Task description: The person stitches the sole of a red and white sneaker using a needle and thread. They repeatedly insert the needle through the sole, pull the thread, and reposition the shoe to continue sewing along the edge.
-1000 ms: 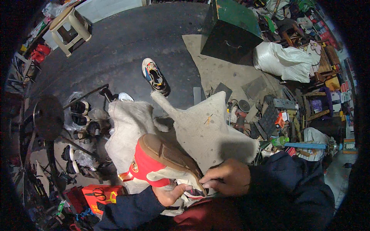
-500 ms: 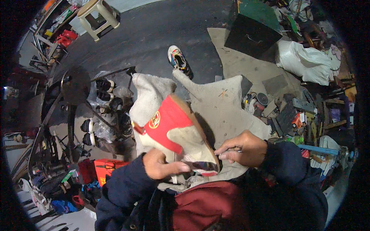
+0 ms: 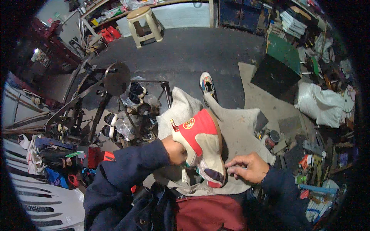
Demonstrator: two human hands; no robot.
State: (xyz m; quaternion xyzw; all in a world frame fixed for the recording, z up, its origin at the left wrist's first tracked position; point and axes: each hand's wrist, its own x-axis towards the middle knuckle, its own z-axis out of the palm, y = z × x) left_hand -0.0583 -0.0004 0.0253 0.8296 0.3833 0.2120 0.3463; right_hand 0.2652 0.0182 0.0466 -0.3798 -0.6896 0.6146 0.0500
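Observation:
A red and beige shoe (image 3: 201,138) with a round yellow emblem rests over my lap, its heel pointing away and its toe toward me. My left hand (image 3: 175,150) grips it from the left side, with the fingertips hidden behind or inside the upper. Close to the sole edge near the toe is my right hand (image 3: 247,168), thumb and forefinger pinched together. Whatever lies between those fingertips is too small to make out. A pale, thick cloth (image 3: 241,121) covers my legs beneath the shoe.
Just past the cloth sits a multicoloured shoe (image 3: 207,83). To the left stands a dark metal machine frame (image 3: 102,111), with several shoes (image 3: 110,125) and plastic bags by it. A stool (image 3: 144,26), a green-topped box (image 3: 277,67) and a white sack (image 3: 319,104) stand farther off.
The whole view has swung, so the scene sits farther right and lower. My left hand has shifted from near the toe toward the shoe's middle. My right hand stays by the sole edge.

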